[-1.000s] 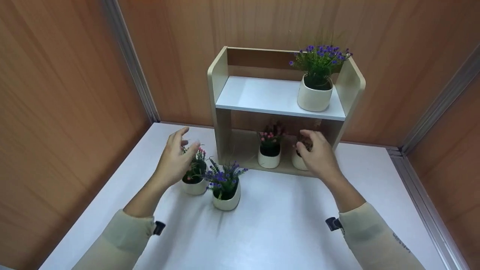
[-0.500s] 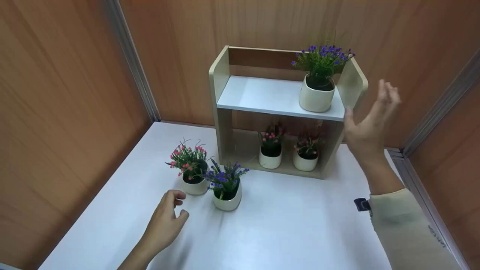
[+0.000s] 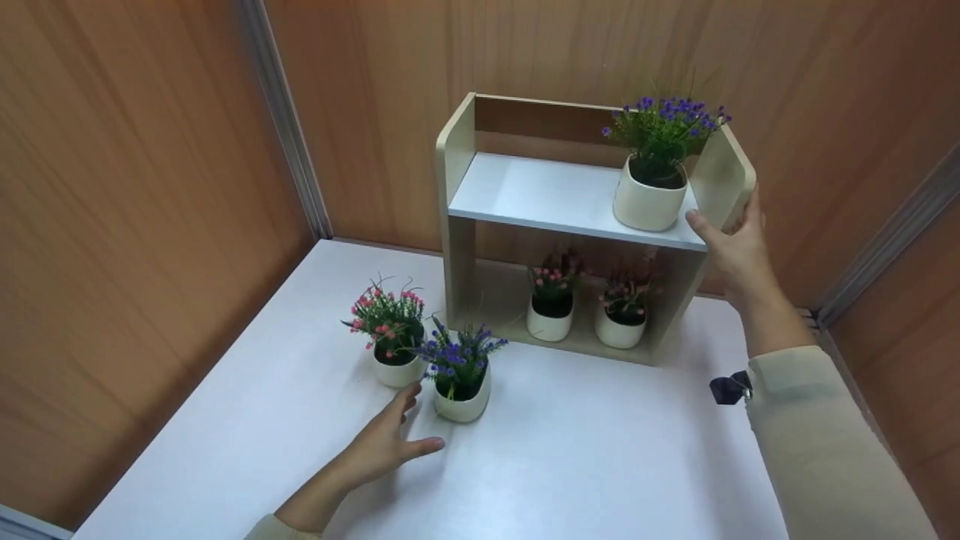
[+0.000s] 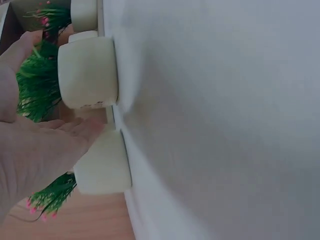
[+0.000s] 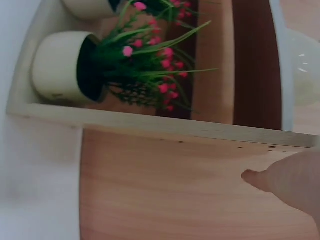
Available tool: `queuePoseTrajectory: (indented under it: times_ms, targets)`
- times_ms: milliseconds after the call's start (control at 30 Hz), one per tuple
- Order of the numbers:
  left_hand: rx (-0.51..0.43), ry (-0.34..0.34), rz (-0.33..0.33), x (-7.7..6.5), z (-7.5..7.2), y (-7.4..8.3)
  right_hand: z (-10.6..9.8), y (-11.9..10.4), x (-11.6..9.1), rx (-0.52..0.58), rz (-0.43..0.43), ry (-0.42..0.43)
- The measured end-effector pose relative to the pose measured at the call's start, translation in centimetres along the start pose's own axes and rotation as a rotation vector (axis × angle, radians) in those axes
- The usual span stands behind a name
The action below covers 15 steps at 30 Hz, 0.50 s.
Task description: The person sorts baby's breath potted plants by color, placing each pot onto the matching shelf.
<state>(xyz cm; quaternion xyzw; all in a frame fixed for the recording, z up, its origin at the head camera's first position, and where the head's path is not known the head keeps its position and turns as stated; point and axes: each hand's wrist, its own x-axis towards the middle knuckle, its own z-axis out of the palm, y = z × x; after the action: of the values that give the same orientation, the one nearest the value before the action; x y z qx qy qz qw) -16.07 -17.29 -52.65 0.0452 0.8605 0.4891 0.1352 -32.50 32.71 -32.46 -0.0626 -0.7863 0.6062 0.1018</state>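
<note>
My left hand (image 3: 379,448), fingers spread from the thumb, is just in front of a white pot with purple flowers (image 3: 461,405). In the left wrist view its fingers (image 4: 82,134) extend between that pot (image 4: 87,72) and the pink-flowered pot (image 4: 103,167). My right hand (image 3: 739,255) grips the right side panel of a small two-tier shelf (image 3: 570,223), thumb at the inner side and fingers outside. In the right wrist view one fingertip (image 5: 252,177) shows beside the panel (image 5: 165,125). A larger purple-flowered pot (image 3: 651,202) sits on the top tier, near my right thumb.
Two white pots with pink flowers, the left pot (image 3: 550,322) and the right pot (image 3: 621,330), stand on the lower tier. Wood panels (image 3: 360,127) enclose the white table (image 3: 585,450) at the back and sides.
My right hand has moved from the lower tier, outward past the shelf's right side, then onto the side panel. My left hand dropped back from the pink-flowered pot, then moved right towards the purple-flowered one.
</note>
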Motion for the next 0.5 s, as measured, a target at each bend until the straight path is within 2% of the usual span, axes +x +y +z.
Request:
queuePoseTrajectory:
  times_ms: [133, 200, 300, 367, 500]
  targets:
    - [0.008, 0.018, 0.001, 1.3, 0.9, 0.0, 0.7, 1.7, 0.6, -0.006, 0.006, -0.062]
    - [0.017, 0.033, -0.003, 2.0, 1.4, -0.1, 0.8, 2.4, 0.8, -0.006, 0.049, -0.104]
    - [0.018, 0.054, 0.016, 3.1, 1.9, -0.1, 1.0, 3.0, 0.9, 0.06, 0.124, -0.151]
    - [0.0, 0.061, 0.044, 3.8, 2.1, -0.2, 1.0, 3.2, 0.9, 0.113, 0.167, -0.173]
    - [0.0, 0.062, 0.12, 5.0, 2.1, -0.2, 1.3, 3.5, 1.0, 0.178, 0.169, -0.175]
